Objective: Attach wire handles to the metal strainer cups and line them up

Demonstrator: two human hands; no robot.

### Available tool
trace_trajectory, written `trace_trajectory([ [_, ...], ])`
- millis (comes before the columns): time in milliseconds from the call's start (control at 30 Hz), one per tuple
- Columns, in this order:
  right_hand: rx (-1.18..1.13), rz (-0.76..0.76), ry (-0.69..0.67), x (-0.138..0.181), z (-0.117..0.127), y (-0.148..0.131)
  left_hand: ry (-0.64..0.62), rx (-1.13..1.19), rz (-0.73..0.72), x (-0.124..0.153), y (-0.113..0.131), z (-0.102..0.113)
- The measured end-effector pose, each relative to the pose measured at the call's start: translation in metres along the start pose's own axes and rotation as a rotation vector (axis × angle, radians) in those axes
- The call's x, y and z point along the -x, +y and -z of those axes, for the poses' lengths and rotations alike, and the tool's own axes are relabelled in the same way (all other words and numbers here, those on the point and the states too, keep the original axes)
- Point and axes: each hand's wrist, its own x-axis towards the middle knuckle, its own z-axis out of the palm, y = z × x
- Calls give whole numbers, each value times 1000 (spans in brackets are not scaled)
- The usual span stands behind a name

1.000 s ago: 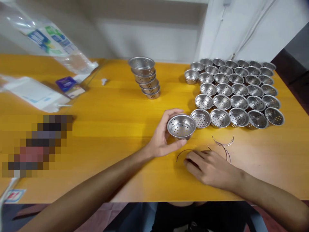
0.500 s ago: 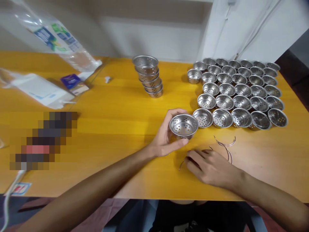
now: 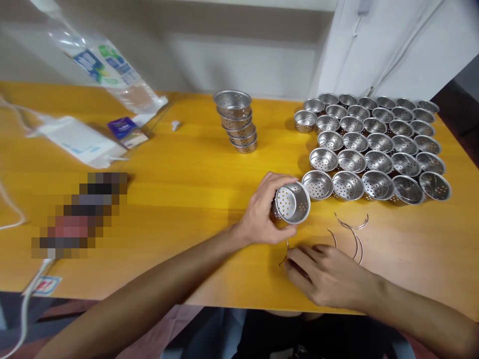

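Note:
My left hand point(image 3: 264, 212) is closed round a small perforated steel cup point(image 3: 292, 202), tilted so its mouth faces right. My right hand point(image 3: 329, 276) rests on the yellow table point(image 3: 179, 189) just below it, fingertips pinching a curved wire handle point(image 3: 283, 257) that lies on the wood. Several more wire handles point(image 3: 354, 230) lie to the right of that hand. Rows of the same cups point(image 3: 374, 144) stand beyond, the nearest row touching distance from the held cup.
A stack of several cups point(image 3: 237, 122) stands at the back middle. A clear plastic bag point(image 3: 108, 72), a white box point(image 3: 80, 142) and a small purple packet point(image 3: 123, 128) lie at the back left. A white cable point(image 3: 22, 309) hangs at the front left corner.
My left hand has tipped the cup from upright onto its side, mouth toward the right. My right hand has drawn the wire handle a little nearer the table's front edge.

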Motion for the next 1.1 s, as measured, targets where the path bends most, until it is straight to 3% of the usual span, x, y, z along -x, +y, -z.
trace_trajectory([
  [167, 7, -39, 146, -1, -4, 7, 7, -91, -38, -2, 3, 0],
  [333, -6, -176, 171, -6, -7, 2, 22, -185, -55, -3, 6, 2],
  [600, -158, -153, 164, 1, -15, 3, 22, -295, -172, -2, 4, 4],
  [800, -103, -104, 171, -1, -10, 7, 2, -382, -235, 4, -2, 3],
  [933, -142, -32, 90, -5, -10, 5, -13, -331, -200, 6, 0, 3],
  [1100, -83, -49, 125, -7, -8, -1, 32, -222, -116, 4, 1, 1],
])
